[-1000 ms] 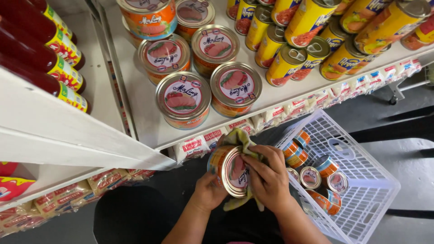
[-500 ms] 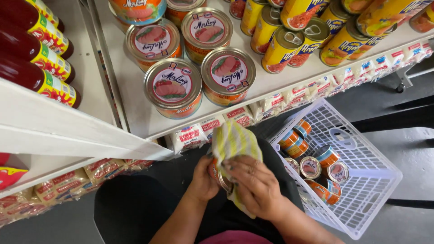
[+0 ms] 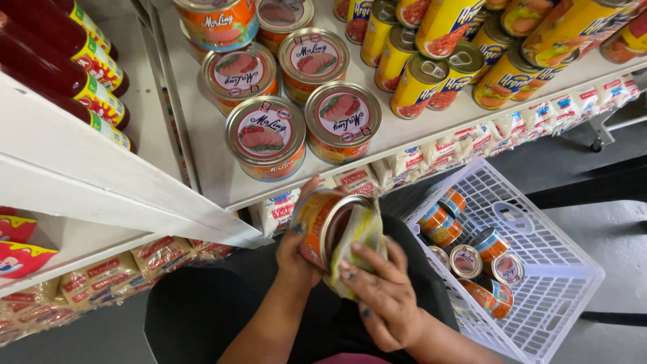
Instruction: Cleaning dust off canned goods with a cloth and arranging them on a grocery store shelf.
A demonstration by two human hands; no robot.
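The left hand (image 3: 296,253) grips an orange round meat tin (image 3: 322,226) tilted on its side, just below the white shelf (image 3: 202,155) edge where like tins (image 3: 266,138) stand above the hands. Against the tin's lid the right hand (image 3: 381,296) presses a yellow-green cloth (image 3: 360,236), fingers curled over it. Just right of that hand, a white plastic basket (image 3: 559,269) holds more tins.

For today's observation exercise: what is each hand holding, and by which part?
The left hand grips an orange round can by its side wall. The right hand presses a yellow-green cloth against the can's top, holding the cloth with its fingertips.
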